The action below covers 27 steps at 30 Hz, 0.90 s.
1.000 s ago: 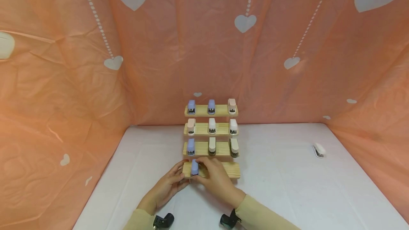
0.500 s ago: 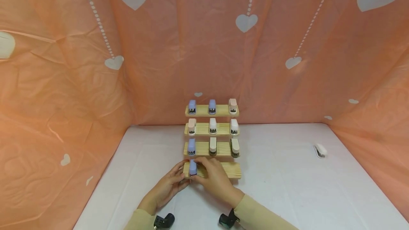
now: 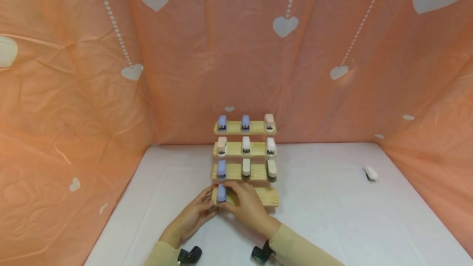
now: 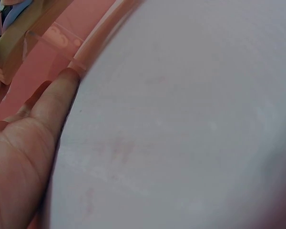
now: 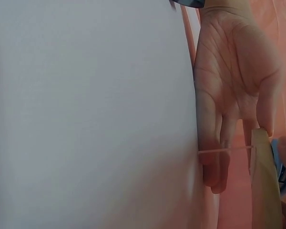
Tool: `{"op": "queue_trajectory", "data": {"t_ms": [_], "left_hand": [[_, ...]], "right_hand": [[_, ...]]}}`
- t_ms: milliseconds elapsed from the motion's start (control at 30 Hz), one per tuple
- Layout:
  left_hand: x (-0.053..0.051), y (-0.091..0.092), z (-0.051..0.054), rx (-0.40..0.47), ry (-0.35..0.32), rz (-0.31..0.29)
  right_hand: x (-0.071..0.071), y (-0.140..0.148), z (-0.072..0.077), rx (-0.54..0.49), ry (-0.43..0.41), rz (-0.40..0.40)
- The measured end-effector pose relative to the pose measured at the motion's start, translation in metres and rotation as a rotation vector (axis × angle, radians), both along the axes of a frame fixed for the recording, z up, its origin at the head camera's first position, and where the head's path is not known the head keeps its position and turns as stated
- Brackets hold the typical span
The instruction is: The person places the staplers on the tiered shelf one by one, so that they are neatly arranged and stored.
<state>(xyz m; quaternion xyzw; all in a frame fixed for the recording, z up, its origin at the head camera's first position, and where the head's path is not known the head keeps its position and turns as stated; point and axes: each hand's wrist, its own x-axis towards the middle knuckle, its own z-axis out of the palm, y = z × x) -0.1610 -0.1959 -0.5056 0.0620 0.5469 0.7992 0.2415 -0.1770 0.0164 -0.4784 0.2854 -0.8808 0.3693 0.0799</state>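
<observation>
In the head view my right hand (image 3: 250, 205) pinches a lavender mini stapler (image 3: 221, 193) between thumb and fingers. That stapler stands at the left end of the lowest wooden shelf board (image 3: 267, 197). My left hand (image 3: 194, 216) grips the left end of the same board, thumb at its front corner. The right wrist view has the left hand (image 5: 236, 71) palm on, its thumb against the board end (image 5: 264, 181) and other fingers reaching past it. A blue sliver of the stapler (image 5: 275, 152) shows there. The left wrist view catches the left hand's palm (image 4: 19, 152).
Behind rise three more boards, each with three mini staplers: lavender and pink (image 3: 269, 122) on top, pink and white (image 3: 246, 145) below, lavender and cream (image 3: 271, 170) third. A lone white stapler (image 3: 370, 174) lies on the white table (image 3: 325, 216) at right. Orange cloth (image 3: 236, 60) surrounds the table.
The right hand has slid the lavender stapler slightly left along the lowest board, to its left end. My left hand has stayed at the board's end.
</observation>
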Motion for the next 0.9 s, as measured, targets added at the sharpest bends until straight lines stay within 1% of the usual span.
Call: {"op": "queue_trajectory", "data": {"t_ms": [200,400,600,733,900], "left_hand": [[0.000,0.000,-0.001,0.002,-0.015,0.009],[0.000,0.001,-0.002,-0.022,-0.009,0.015],[-0.001,0.000,0.000,-0.035,-0.027,0.027],[0.000,0.001,0.001,-0.041,-0.029,0.034],[-0.001,0.002,0.001,-0.043,-0.029,0.037]], "right_hand": [[0.004,0.004,0.000,0.010,-0.032,-0.005],[0.009,0.018,-0.001,0.008,-0.054,0.032],[0.014,0.038,0.002,-0.014,-0.069,0.065],[0.016,0.054,0.003,-0.029,-0.092,0.064],[0.017,0.082,0.005,-0.084,-0.091,0.064]]}}
